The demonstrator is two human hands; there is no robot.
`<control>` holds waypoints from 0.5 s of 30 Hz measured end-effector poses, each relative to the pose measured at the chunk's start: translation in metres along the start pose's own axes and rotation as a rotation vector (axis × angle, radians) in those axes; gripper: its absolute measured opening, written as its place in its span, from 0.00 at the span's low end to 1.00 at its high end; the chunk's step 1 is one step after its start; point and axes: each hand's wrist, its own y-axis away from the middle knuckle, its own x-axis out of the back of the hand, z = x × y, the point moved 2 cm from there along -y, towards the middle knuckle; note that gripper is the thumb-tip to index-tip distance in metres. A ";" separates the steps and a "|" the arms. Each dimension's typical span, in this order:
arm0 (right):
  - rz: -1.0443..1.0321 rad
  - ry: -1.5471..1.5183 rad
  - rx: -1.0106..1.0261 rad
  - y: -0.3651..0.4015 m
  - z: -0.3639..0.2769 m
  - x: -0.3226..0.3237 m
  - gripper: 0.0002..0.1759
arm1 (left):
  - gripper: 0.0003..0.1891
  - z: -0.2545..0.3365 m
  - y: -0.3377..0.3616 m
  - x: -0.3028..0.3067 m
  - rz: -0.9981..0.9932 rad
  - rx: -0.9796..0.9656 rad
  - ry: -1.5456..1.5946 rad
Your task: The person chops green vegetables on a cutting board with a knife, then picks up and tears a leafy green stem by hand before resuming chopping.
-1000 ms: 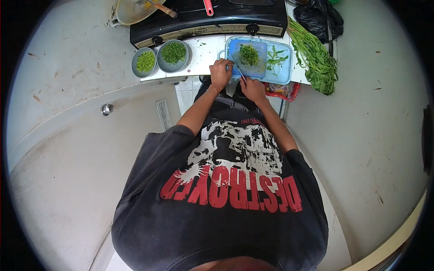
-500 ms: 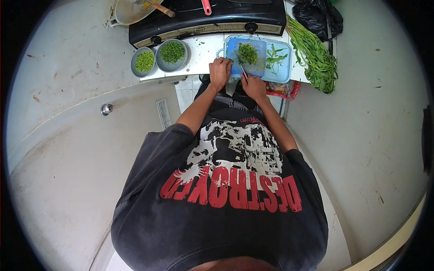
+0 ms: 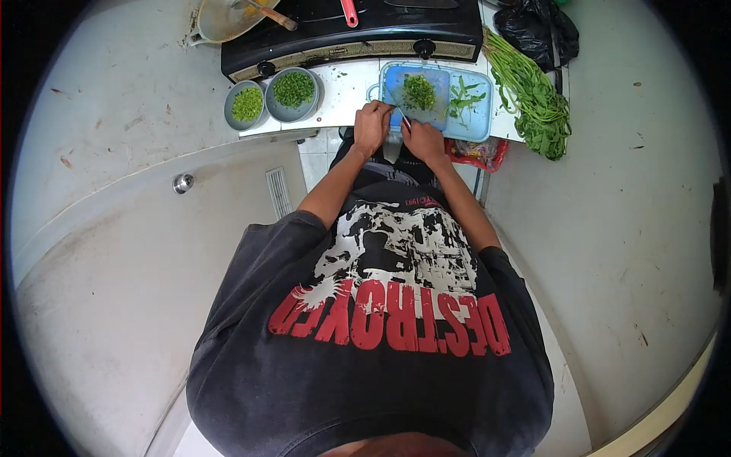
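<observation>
My right hand [image 3: 422, 139] is closed around the handle of a knife [image 3: 402, 114], whose blade points up and left over a blue cutting board [image 3: 435, 120]. Close beside the blade, my left hand [image 3: 372, 126] is curled with its fingertips at the board's left edge. What those fingers pinch is too small to make out. Finely chopped greens [image 3: 419, 92] lie heaped on the board. The board rests in a light blue tray [image 3: 486, 122], and loose green leaves [image 3: 463, 100] lie in its right part.
Two grey bowls hold chopped greens: a lighter bowlful [image 3: 246, 104] and a darker one [image 3: 294, 89]. Behind is a black stove [image 3: 343, 34] with a pan [image 3: 221, 21] at its left. A leafy bunch [image 3: 533, 103] and black plastic bag [image 3: 537, 30] lie right; a red basket [image 3: 495, 156] sits below.
My right hand and the knife have shifted slightly left, nearer my left hand. My left hand stays at the board's left edge. The whole view has moved a little.
</observation>
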 end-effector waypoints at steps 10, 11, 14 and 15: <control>0.025 -0.028 -0.058 0.013 0.009 0.009 0.26 | 0.07 0.000 -0.001 0.002 -0.022 0.003 0.004; 0.019 -0.032 -0.058 0.013 0.006 0.011 0.26 | 0.07 0.000 -0.001 0.002 -0.021 0.005 0.010; 0.014 -0.053 -0.024 0.012 0.002 0.009 0.26 | 0.07 -0.005 0.000 -0.002 -0.013 0.039 0.032; 0.005 -0.041 -0.029 0.012 0.004 0.008 0.26 | 0.07 -0.004 -0.002 -0.002 0.002 0.039 0.041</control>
